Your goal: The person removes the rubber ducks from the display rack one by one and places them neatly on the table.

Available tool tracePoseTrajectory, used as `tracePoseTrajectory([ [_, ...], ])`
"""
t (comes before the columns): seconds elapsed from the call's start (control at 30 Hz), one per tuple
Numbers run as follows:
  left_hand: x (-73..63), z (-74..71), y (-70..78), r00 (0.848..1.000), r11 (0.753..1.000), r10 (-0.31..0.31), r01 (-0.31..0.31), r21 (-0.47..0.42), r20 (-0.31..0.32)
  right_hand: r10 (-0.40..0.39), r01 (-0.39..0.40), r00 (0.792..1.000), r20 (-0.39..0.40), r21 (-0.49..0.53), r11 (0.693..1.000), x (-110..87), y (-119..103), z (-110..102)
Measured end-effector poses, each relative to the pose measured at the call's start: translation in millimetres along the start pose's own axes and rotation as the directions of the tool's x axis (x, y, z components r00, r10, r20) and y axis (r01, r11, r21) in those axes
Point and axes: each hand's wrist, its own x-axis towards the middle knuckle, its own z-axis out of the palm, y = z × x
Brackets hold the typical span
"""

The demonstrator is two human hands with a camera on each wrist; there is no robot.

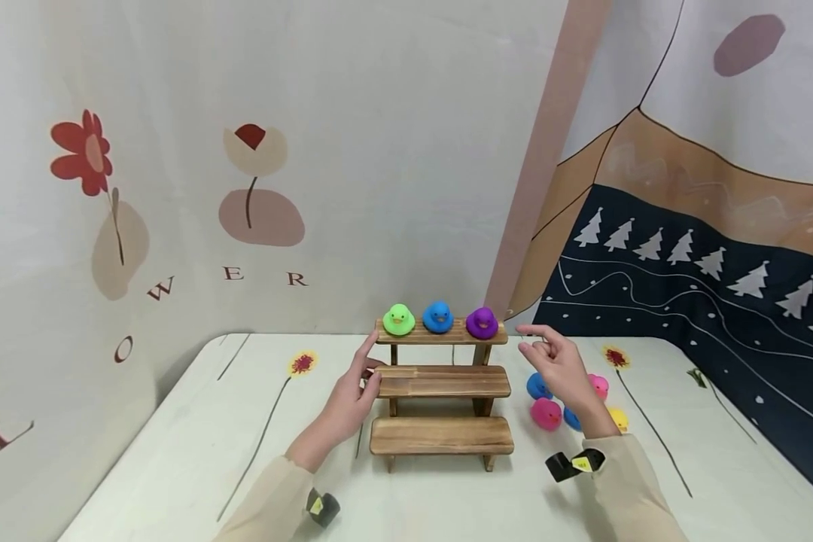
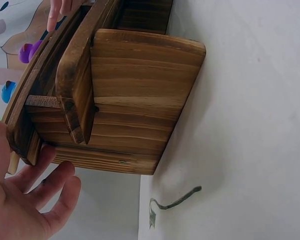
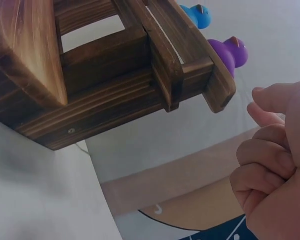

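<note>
A three-tier wooden stand is in the middle of the table. On its top tier sit a green duck, a blue duck and a purple duck, in a row from left to right. My left hand is at the stand's left side, its index finger stretched toward the top tier and its thumb by the middle one. In the left wrist view its other fingers are loosely bent beside the wood. Just right of the top tier, my right hand is raised, holding nothing; its index finger points toward the purple duck, the other fingers folded.
Several more ducks lie on the table right of the stand, partly behind my right hand and wrist: a blue duck, a magenta duck and a yellow duck among them. A printed cloth backdrop rises behind the table.
</note>
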Motion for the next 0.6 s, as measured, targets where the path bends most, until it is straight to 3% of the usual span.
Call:
tracePoseTrajectory([
  [0.27,-0.5,-0.3,-0.1,1.000,1.000,0.013,-0.013,0.007,-0.011,-0.024,0.025,0.999,-0.028,0.003,1.000,6.5,-6.0,8.7],
  [0.6,-0.8,-0.8,1.9,1.000,1.000,-0.001,0.001,-0.010,0.003,-0.071,0.073,0.997,-0.023,0.081,0.994,13.3,-13.8,19.5],
])
